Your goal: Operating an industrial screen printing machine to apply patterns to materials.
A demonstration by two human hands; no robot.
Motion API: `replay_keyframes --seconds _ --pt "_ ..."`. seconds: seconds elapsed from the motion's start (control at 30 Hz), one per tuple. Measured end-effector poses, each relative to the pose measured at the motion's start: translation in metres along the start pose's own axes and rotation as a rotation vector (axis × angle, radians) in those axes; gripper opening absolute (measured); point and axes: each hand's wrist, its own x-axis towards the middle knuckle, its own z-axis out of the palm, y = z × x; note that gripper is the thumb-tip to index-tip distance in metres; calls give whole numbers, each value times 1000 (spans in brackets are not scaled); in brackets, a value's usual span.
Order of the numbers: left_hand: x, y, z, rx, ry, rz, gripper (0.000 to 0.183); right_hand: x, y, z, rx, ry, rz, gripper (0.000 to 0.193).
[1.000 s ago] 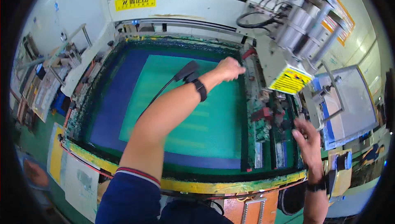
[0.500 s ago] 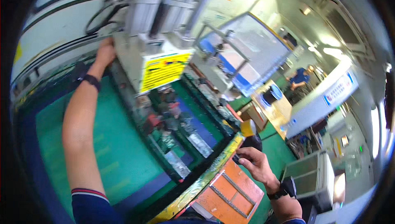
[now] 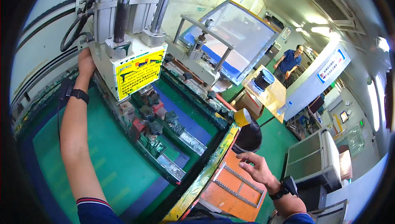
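Observation:
My left hand (image 3: 86, 62) reaches up to the side of the machine's white head block (image 3: 131, 61), beside the rail at the wall. Its fingers are mostly hidden. On the block's front is a yellow label (image 3: 140, 74). Below my left arm lies a green screen mesh (image 3: 103, 141) in a dark, ink-stained frame. My right hand (image 3: 257, 169) hovers over an orange panel (image 3: 230, 193) bearing a metal rack, just right of the frame's yellow-smeared front bar (image 3: 205, 170). Its fingers are bent, with thumb and forefinger apart and nothing visible between them.
Ink-covered clamps with dark knobs (image 3: 155, 127) sit inside the frame. A yellow roll (image 3: 242, 117) and a dark bucket (image 3: 249, 137) stand at its far corner. Beyond are a framed screen (image 3: 234, 38), a table with a blue tub (image 3: 263, 79) and another person (image 3: 289, 62).
The view has shifted and sharpened, so the machine sits further left. My left hand stays at the block's side. A small dark thing at my right fingertips no longer shows.

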Motion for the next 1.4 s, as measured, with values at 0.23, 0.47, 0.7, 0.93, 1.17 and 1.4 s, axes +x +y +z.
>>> replay_keyframes --seconds 0.23,0.47,0.7,0.93,1.17,1.4 --pt "-9 41 -10 79 -13 -48 30 11 1 6 5 -40 0 31" --pt "-4 63 -16 240 -191 -148 37 26 18 6 119 -22 -6 27" --pt "-2 44 -22 63 -178 11 35 33 31 6 286 -41 27 29" --pt "-12 60 -16 155 -30 110 36 39 19 11 267 -90 14 33" --pt "-17 71 -13 160 -37 21 35 47 25 5 278 -76 5 34" --pt "0 21 -22 -22 -78 82 32 55 19 -5 229 -34 -60 29"
